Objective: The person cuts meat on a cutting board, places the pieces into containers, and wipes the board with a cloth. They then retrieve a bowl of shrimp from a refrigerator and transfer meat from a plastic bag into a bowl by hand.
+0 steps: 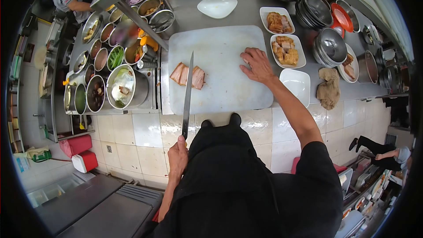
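Note:
My left hand (177,156) is wrapped round the handle of a long kitchen knife (188,92). Its blade points away from me, over the left part of a white cutting board (224,90). Sliced roast pork (178,73) lies on the board, with the blade crossing over it in this view. Over the board's right side is my right hand (257,65), its fingers bent and thumb apart from them. Close to that hand stand two square white dishes, one with pork pieces (285,52) and one farther back with browned pork (279,23).
Nearer me is a bare white dish (295,86), beside a brown cloth (328,89). Another white dish (217,4) sits behind the board. Stacked metal bowls (329,46) stand right; pots of ingredients (128,86) crowd the left. Two people (72,0) work farther off.

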A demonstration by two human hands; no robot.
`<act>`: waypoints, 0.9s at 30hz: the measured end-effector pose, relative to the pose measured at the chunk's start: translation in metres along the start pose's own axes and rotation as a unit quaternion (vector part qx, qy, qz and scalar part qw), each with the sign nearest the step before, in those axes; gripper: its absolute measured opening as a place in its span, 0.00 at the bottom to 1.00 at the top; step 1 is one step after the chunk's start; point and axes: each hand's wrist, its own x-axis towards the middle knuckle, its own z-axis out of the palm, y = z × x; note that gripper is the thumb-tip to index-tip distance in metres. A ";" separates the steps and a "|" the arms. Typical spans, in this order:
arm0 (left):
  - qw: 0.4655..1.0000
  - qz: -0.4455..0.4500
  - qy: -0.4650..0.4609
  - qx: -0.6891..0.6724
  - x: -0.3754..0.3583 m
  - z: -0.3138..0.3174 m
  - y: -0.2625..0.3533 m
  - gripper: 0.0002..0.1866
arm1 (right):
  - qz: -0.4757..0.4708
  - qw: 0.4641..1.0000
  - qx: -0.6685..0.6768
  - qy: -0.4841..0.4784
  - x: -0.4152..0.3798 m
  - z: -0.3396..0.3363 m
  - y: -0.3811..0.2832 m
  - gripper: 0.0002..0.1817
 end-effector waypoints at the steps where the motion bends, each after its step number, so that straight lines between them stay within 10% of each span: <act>1: 1.000 -0.001 0.001 -0.003 -0.001 -0.001 0.000 0.37 | 0.009 1.000 0.005 0.004 0.000 0.000 -0.001 0.19; 13: 1.000 0.008 0.012 0.003 0.005 -0.009 -0.010 0.37 | 0.007 0.997 0.012 0.074 0.026 0.007 -0.052 0.28; 21: 1.000 0.003 0.013 -0.020 0.004 -0.023 0.001 0.38 | -0.083 0.989 0.081 -0.092 0.046 0.032 -0.141 0.26; 27: 1.000 0.013 0.001 0.021 0.004 -0.027 -0.009 0.39 | 0.080 0.981 0.173 0.019 0.000 0.022 -0.140 0.27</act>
